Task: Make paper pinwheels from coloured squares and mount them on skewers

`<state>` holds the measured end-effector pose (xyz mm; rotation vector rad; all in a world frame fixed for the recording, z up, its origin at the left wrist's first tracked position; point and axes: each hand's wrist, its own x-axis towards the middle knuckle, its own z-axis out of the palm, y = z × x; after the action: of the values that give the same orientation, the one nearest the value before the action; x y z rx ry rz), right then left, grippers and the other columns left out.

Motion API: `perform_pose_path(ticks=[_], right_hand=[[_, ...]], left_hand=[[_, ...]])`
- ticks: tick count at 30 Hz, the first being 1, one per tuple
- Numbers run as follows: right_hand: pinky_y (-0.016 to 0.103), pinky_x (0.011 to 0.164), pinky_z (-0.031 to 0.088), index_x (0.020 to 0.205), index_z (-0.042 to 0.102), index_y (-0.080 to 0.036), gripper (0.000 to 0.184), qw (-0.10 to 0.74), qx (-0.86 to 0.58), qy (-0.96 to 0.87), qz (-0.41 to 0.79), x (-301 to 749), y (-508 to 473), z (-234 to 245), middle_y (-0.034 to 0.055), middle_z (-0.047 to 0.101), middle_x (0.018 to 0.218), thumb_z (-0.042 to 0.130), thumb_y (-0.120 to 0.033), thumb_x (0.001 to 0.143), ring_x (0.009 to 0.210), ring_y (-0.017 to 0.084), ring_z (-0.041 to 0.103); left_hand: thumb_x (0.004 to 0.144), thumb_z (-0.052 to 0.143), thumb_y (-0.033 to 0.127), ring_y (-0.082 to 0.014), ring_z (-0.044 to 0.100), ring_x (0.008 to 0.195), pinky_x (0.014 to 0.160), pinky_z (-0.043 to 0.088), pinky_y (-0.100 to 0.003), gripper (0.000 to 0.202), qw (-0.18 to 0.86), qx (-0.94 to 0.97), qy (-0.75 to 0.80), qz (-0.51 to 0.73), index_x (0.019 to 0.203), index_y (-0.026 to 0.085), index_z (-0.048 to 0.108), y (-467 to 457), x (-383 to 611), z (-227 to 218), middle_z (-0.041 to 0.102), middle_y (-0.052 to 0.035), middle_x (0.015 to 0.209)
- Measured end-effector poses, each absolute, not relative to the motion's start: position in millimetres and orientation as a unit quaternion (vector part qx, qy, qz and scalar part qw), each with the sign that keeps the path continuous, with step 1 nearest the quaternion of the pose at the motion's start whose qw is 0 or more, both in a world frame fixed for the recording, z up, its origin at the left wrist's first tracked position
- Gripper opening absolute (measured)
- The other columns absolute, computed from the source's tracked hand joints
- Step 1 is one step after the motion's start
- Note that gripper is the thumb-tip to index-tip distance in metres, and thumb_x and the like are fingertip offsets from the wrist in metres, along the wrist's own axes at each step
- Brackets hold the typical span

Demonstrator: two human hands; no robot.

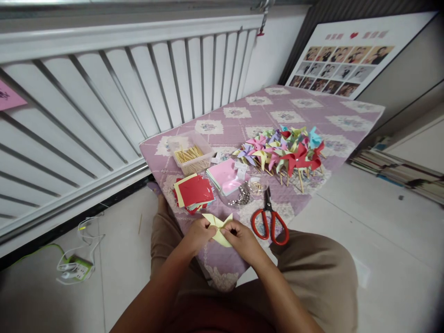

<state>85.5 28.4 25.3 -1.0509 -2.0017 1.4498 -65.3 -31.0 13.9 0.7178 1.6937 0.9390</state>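
Note:
A pale yellow paper pinwheel (218,223), partly folded, is held above the near corner of the table. My left hand (200,235) pinches its left side, and my right hand (240,237) grips the right side close to the middle. The fingertips of both hands almost meet and hide the pinwheel's centre. Just beyond lies a stack of coloured paper squares (196,190), red on top. A clear dish of small metal pins (243,194) sits past the hands. Red-handled scissors (268,217) rest to the right of my right hand.
Many finished pinwheels (286,152) on sticks are heaped on the patterned tablecloth (239,113). A plastic box of wooden sticks (190,155) stands near the radiator (138,88). Pink paper squares (225,175) lie beside it. A power strip (78,268) is on the floor at left.

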Motion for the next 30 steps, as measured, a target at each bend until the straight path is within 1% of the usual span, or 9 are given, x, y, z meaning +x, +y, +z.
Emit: perform_pose_path(ticks=[4,11,17,23,30], right_hand=[[0.025,0.057,0.040,0.061,0.053,-0.021,0.022,0.227,-0.386,-0.729,0.517,86,28,24,-0.0016,0.055,0.064,0.058,-0.034,0.079,0.062,0.015,0.051],[0.024,0.054,0.038,0.060,0.053,-0.021,0.021,0.234,-0.391,-0.738,0.497,85,27,21,-0.0027,0.054,0.061,0.058,-0.031,0.078,0.059,0.014,0.049],[0.025,0.056,0.038,0.058,0.052,-0.021,0.022,0.243,-0.398,-0.744,0.479,84,25,17,-0.0026,0.055,0.062,0.058,-0.028,0.078,0.060,0.014,0.051],[0.024,0.056,0.038,0.058,0.051,-0.022,0.021,0.252,-0.402,-0.747,0.466,83,25,11,-0.0025,0.054,0.061,0.058,-0.027,0.078,0.059,0.014,0.051],[0.024,0.057,0.038,0.059,0.050,-0.022,0.020,0.253,-0.410,-0.744,0.463,82,25,9,-0.0024,0.055,0.062,0.058,-0.027,0.077,0.061,0.015,0.052]], left_hand=[[0.070,0.057,0.022,-0.0110,0.051,0.052,0.051,0.039,-0.022,0.013,0.509,0.303,0.715,0.372,0.077,0.014,0.064,-31,-65,13,0.061,0.0011,0.064],[0.071,0.056,0.021,-0.0110,0.052,0.054,0.051,0.039,-0.021,0.014,0.510,0.314,0.711,0.368,0.079,0.014,0.065,-31,-64,15,0.063,0.0006,0.066],[0.071,0.056,0.023,-0.0102,0.048,0.049,0.047,0.034,-0.021,0.011,0.496,0.318,0.728,0.351,0.073,0.015,0.063,-31,-65,15,0.058,0.0024,0.058],[0.069,0.057,0.026,-0.0112,0.050,0.051,0.050,0.036,-0.022,0.012,0.493,0.323,0.729,0.348,0.074,0.016,0.063,-32,-65,10,0.060,0.0021,0.061],[0.069,0.057,0.025,-0.0104,0.047,0.048,0.048,0.033,-0.022,0.010,0.479,0.330,0.735,0.349,0.069,0.016,0.061,-33,-66,7,0.056,0.0032,0.056]])
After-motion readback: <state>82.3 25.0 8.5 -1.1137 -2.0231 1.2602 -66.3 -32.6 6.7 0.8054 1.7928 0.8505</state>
